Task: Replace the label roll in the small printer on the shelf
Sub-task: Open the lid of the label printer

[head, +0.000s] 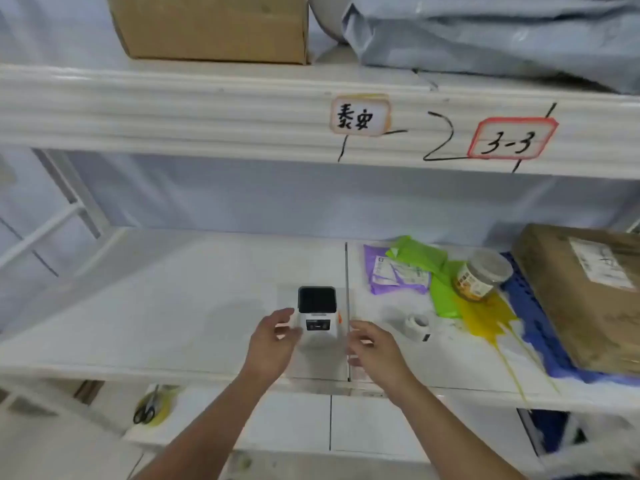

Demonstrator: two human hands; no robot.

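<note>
A small white label printer (317, 318) with a dark top stands on the white shelf (173, 306), near its front edge. My left hand (273, 339) is at the printer's left side, fingers apart and curled toward it, thumb close to its casing. My right hand (372, 346) hovers just right of the printer, fingers spread, holding nothing. A white label roll (417, 325) lies on the shelf to the right of my right hand, apart from it.
Right of the roll lie purple (391, 275) and green (433, 271) mail bags, a jar (483, 278), a yellow bag and a brown cardboard parcel (588, 292). Another carton (214, 26) sits on the upper shelf. Scissors (147, 408) lie on the level below.
</note>
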